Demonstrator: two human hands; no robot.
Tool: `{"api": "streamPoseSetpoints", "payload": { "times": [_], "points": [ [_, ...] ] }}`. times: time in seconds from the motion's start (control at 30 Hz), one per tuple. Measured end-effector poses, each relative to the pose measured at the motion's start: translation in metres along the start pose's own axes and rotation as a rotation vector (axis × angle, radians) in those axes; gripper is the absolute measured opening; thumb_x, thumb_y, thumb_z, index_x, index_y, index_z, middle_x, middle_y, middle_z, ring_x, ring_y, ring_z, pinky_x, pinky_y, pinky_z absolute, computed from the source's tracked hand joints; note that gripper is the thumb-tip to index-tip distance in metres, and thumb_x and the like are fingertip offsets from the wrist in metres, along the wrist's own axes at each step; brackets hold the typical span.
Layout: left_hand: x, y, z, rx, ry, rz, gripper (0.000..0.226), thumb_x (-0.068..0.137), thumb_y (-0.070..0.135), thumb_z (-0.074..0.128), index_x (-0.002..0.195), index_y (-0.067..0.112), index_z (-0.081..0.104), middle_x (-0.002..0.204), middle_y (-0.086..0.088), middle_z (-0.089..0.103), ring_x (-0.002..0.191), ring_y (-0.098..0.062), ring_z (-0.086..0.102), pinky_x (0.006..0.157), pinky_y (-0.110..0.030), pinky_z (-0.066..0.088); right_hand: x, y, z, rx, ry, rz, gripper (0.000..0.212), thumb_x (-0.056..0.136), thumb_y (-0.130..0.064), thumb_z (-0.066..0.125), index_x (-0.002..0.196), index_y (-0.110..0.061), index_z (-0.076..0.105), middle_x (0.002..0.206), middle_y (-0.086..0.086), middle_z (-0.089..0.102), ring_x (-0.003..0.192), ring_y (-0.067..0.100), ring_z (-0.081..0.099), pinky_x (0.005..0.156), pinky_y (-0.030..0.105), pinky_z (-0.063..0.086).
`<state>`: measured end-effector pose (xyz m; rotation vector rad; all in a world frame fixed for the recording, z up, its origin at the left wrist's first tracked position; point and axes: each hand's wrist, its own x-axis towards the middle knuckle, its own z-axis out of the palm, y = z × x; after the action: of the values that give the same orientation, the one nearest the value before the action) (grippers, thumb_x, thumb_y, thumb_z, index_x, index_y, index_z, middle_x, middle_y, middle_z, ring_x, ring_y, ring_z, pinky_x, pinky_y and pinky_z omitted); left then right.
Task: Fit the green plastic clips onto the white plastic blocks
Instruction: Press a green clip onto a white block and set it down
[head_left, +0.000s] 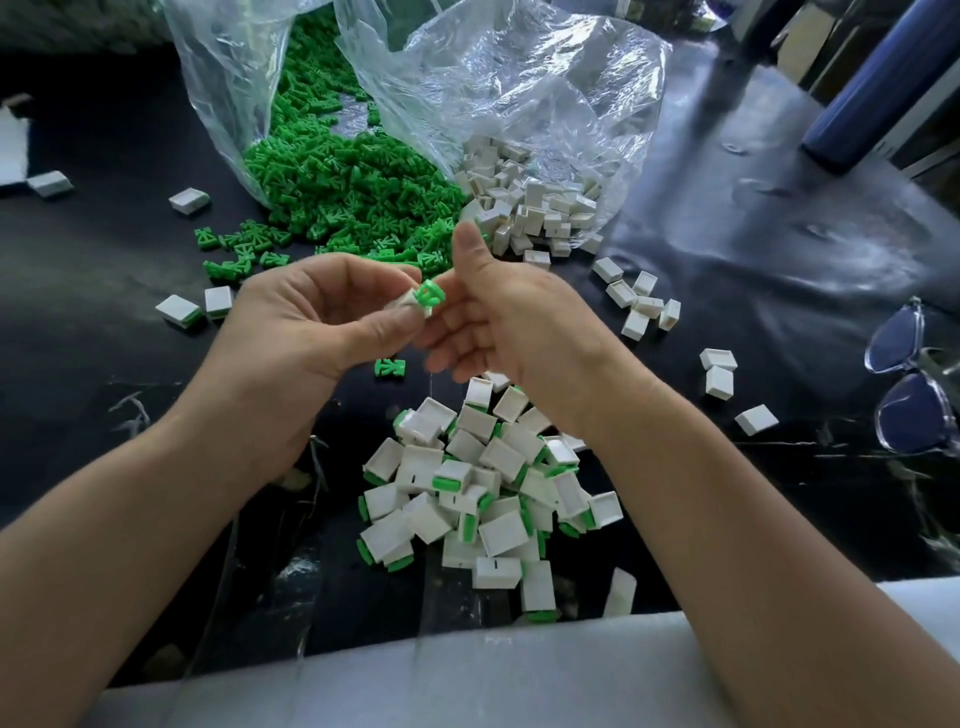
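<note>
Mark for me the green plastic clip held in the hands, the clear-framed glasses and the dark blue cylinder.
green plastic clip (430, 299): head view, its looped top.
clear-framed glasses (914, 410): head view, near lens.
dark blue cylinder (883, 88): head view, its side.

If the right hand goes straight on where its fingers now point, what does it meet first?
Probably the white block with its green clip, pinched by the left hand: the fingers of the right hand point left at it, though depth is unclear.

Glossy black tabletop (78, 338), pale glare across its right side, white padded edge (467, 675) along the near side
</note>
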<state>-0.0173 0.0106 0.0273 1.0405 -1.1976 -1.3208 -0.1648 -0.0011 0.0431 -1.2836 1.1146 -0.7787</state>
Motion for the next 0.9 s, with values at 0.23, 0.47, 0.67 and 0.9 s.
{"api": "streamPoseSetpoints", "payload": {
  "times": [0.23,0.47,0.67,0.9],
  "points": [
    [-0.003,0.003,0.002,-0.093,-0.098,-0.011,0.009,0.059,0.014,0.065,0.063,0.018,0.072,0.061,0.002,0.068,0.048,-0.009,0.059,0.046,-0.018,0.049,-0.002,-0.002,0.013,0.217,-0.222,0.146,0.058,0.095,-0.050,0.020,0.072,-0.006,0.051,0.064,0.007,0.052,0.055,0.014,0.046,0.054,0.023,0.038],
    [-0.003,0.000,0.001,0.032,-0.129,0.082,0.017,0.064,0.017,0.068,0.078,0.009,0.074,0.058,-0.006,0.065,0.053,-0.021,0.061,0.055,-0.030,0.056,-0.005,0.003,0.017,0.188,-0.132,0.124,0.042,0.096,-0.043,0.031,0.075,-0.010,0.047,0.059,0.002,0.037,0.049,0.011,0.032,0.050,0.024,0.027],
    [-0.004,0.001,0.004,0.040,-0.115,0.123,0.018,0.067,0.013,0.064,0.081,0.013,0.074,0.059,-0.005,0.066,0.053,-0.016,0.062,0.055,-0.024,0.054,-0.004,0.003,0.016,0.131,-0.133,0.084,0.050,0.097,-0.043,0.032,0.084,-0.001,0.055,0.059,0.000,0.035,0.050,0.010,0.030,0.049,0.022,0.026],
    [-0.003,0.002,0.001,-0.043,-0.119,0.075,0.011,0.070,0.011,0.067,0.076,0.014,0.076,0.062,-0.006,0.067,0.056,-0.020,0.063,0.057,-0.026,0.053,-0.003,-0.001,0.014,0.185,-0.153,0.103,0.039,0.098,-0.037,0.031,0.074,-0.010,0.046,0.060,0.002,0.040,0.050,0.011,0.033,0.051,0.024,0.026]
  ]
}}
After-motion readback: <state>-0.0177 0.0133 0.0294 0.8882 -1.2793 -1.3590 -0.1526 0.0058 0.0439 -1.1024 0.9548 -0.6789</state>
